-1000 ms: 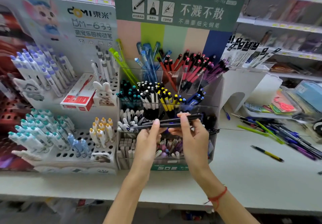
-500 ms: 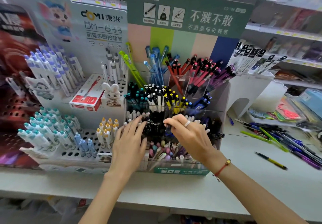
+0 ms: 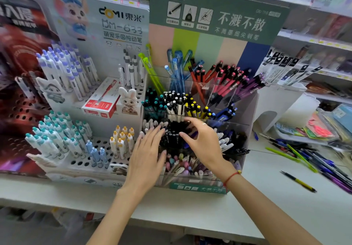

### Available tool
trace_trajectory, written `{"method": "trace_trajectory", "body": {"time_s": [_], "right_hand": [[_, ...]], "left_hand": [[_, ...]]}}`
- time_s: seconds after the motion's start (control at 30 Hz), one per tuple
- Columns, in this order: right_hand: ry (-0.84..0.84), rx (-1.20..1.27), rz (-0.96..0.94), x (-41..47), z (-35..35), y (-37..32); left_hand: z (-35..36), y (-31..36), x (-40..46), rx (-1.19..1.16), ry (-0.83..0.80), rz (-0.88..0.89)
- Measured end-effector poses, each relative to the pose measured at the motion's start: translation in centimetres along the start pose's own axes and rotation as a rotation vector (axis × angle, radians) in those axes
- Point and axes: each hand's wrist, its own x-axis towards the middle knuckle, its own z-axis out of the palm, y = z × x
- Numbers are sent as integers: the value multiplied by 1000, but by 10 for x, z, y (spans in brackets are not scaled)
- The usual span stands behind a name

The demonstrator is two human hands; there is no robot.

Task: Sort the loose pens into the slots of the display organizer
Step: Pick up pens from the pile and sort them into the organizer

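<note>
Both the left hand (image 3: 147, 161) and right hand (image 3: 204, 141) (a second ago gripping black pens) now hover spread-fingered over the display organizer (image 3: 245, 111).

White shop counter (image 3: 190, 216); stocked wall shelves (image 3: 312, 40) behind, bright even light

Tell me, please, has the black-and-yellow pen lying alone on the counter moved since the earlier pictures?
No. The black-and-yellow pen lies at the same spot and angle beside the loose pen pile.

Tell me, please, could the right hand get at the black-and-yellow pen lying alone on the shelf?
Probably yes: the right hand looks empty, and the black-and-yellow pen lies apart on bare shelf, nothing between.
</note>
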Motion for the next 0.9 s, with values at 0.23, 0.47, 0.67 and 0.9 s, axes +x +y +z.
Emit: {"method": "trace_trajectory", "body": {"time_s": [0.23,0.47,0.67,0.9], "right_hand": [[-26,-347,-265,-30,35,2],[-59,-238,-197,-39,10,0],[-7,-149,-70,-91,-53,46],[-364,-582,381,-153,-138,165]], "left_hand": [[5,-8,-14,30,-41,34],[-1,1,-11,29,54,49],[13,64,-7,-86,142,232],[93,180,16,-32,-155,509]]}}
